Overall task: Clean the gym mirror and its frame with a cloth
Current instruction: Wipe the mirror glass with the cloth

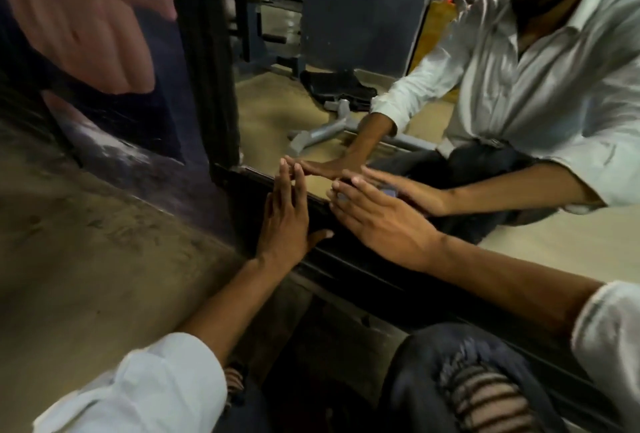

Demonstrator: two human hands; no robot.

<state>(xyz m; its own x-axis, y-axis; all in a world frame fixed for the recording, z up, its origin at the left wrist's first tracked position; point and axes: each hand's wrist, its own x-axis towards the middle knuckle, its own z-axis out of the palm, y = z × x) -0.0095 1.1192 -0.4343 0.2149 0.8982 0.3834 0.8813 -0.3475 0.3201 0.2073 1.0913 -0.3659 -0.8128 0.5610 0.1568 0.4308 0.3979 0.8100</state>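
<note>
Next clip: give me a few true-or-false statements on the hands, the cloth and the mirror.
1. The left hand rests on the mirror with straight fingers. True.
2. The right hand hangs clear of the glass. False: it presses a cloth at the lower edge.
3. The hands work at the frame's top. False: they are at the bottom frame, near its corner.
4. Both sleeves are white. True.

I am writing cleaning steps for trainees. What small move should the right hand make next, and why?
Probably slide the right hand with the cloth rightward along the bottom frame. Its fingers press the cloth at the lower edge of the mirror. The left hand lies flat across the frame on the cloth's left, blocking that way, and more frame runs on to the right.
</note>
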